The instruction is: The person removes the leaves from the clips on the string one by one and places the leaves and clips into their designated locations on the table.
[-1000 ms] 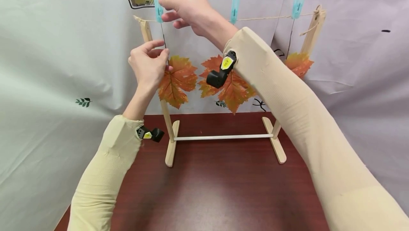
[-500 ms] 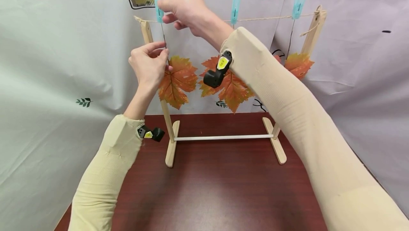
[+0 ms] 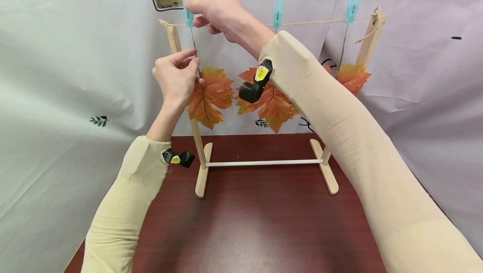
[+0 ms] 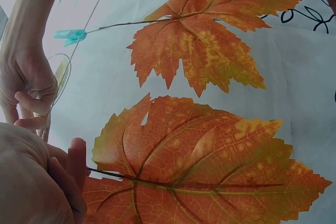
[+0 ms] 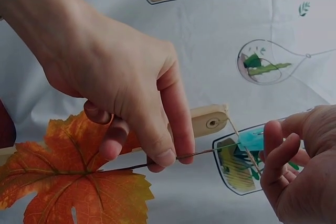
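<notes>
At the left end of a twine line, my right hand pinches a light blue clothespin between thumb and fingers. Below it, my left hand pinches the thin dark stem of an orange-yellow maple leaf. In the right wrist view the stem runs from the leaf through the left fingertips up to the clothespin at the twine. The leaf's blade hangs beside the left hand, and fills the lower part of the left wrist view.
A second maple leaf hangs from a middle clothespin, and a third leaf from a right clothespin, partly behind the right sleeve. The wooden stand with its white crossbar rests on a dark red table.
The right forearm has shifted slightly left, and the right hand stays at the clothespin. The left hand keeps its place on the stem.
</notes>
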Available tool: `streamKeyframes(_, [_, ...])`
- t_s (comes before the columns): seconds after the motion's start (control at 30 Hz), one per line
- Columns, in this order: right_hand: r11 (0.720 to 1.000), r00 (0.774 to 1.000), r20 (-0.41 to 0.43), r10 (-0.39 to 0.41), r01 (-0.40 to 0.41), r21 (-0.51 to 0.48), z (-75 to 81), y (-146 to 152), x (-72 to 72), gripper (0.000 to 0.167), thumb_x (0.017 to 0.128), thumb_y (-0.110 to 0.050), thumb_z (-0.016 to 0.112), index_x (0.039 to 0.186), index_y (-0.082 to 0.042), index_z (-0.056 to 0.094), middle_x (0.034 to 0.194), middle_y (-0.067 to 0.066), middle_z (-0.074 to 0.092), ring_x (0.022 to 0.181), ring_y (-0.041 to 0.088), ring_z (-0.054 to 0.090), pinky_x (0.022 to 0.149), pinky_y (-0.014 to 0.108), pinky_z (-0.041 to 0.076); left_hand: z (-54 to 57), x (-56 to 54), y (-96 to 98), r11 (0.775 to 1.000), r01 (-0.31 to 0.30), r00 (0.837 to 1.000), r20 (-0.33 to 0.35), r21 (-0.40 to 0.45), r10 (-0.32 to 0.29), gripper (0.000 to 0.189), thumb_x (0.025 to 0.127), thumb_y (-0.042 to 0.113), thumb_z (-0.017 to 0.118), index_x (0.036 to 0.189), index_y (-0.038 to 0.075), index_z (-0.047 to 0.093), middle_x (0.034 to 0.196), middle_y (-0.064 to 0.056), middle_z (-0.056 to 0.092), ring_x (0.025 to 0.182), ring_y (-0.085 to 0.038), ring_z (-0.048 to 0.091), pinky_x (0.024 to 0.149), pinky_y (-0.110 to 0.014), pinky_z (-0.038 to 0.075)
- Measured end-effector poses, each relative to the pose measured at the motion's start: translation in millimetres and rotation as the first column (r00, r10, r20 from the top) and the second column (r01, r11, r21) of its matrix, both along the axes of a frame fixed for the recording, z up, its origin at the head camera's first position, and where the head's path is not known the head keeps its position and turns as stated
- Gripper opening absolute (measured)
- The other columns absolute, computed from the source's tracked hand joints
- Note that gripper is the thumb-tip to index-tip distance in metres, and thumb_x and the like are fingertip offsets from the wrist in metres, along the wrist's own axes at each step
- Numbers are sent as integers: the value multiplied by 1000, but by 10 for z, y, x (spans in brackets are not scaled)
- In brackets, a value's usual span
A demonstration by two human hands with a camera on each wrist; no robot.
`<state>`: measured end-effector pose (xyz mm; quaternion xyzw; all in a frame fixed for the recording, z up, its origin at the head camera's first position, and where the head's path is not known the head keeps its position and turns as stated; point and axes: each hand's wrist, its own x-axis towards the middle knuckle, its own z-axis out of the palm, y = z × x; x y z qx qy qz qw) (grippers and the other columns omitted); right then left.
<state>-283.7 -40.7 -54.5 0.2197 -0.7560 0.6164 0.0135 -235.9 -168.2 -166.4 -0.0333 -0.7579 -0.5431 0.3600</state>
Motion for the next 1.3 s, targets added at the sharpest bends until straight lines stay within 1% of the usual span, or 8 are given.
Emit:
streamKeyframes(0.2, [1000, 1000, -3, 4, -4, 8, 12, -16, -6, 33, 97, -16, 68, 129, -18, 61, 111, 1, 62, 65, 14, 61, 45, 19, 35, 4, -2, 0, 1000, -5, 1000, 11, 12, 5, 26, 91, 14, 68, 114, 6, 77, 92, -11, 75, 46, -8, 63, 53, -20, 54])
streamKeyframes(0.4, [1000, 1000, 12, 10, -10, 10, 30, -18, -13, 31, 97, -16, 67, 127, -19, 62, 110, 0, 61, 66, 14, 59, 44, 19, 32, 11, -5, 0, 1000, -5, 1000, 25, 25, 5, 25, 91, 15, 69, 113, 8, 77, 88, -8, 75, 46, -9, 63, 52, -20, 54])
streamKeyframes(0.67, [1000, 1000, 14, 21, -21, 0, 49, -40, -11, 28, 99, -15, 64, 126, -19, 61, 108, 0, 57, 64, 14, 51, 43, 20, 29, 20, -6, -1, 1000, -2, 1000, 14, 27, 1, 24, 91, 15, 70, 113, 9, 77, 92, -9, 75, 46, -9, 63, 51, -20, 54])
streamKeyframes(0.9, [1000, 1000, -8, 10, -10, 8, 47, -48, -8, 26, 99, -16, 64, 125, -20, 61, 100, 0, 54, 62, 14, 45, 43, 20, 28, 29, -8, 3, 1000, -3, 1000, 13, 18, 2, 25, 92, 15, 69, 114, 9, 77, 92, -8, 75, 46, -9, 62, 52, -19, 54])
streamKeyframes(1.1, [1000, 1000, -18, 1, -1, 1, 50, -58, -9, 27, 99, -15, 65, 124, -21, 61, 94, 1, 51, 59, 13, 40, 43, 20, 27, 34, -16, 11, 1000, 3, 1000, 13, 24, -3, 24, 91, 15, 69, 113, 9, 77, 87, -5, 74, 45, -9, 62, 52, -20, 54])
streamKeyframes(1.2, [1000, 1000, -22, 2, -2, -13, 47, -67, -8, 26, 99, -14, 65, 124, -20, 62, 91, 1, 52, 57, 13, 38, 42, 20, 25, 34, -20, 14, 1000, 5, 1000, 14, 26, -6, 24, 91, 14, 68, 113, 9, 77, 85, -4, 73, 45, -9, 62, 52, -20, 54])
streamKeyframes(1.3, [1000, 999, -41, -1, 0, -29, 46, -74, -6, 26, 99, -14, 64, 125, -20, 62, 90, 1, 54, 55, 13, 36, 42, 20, 25, 34, -22, 18, 1000, 6, 1000, 16, 28, -6, 24, 91, 14, 68, 113, 9, 78, 84, -4, 73, 44, -9, 61, 51, -20, 54])
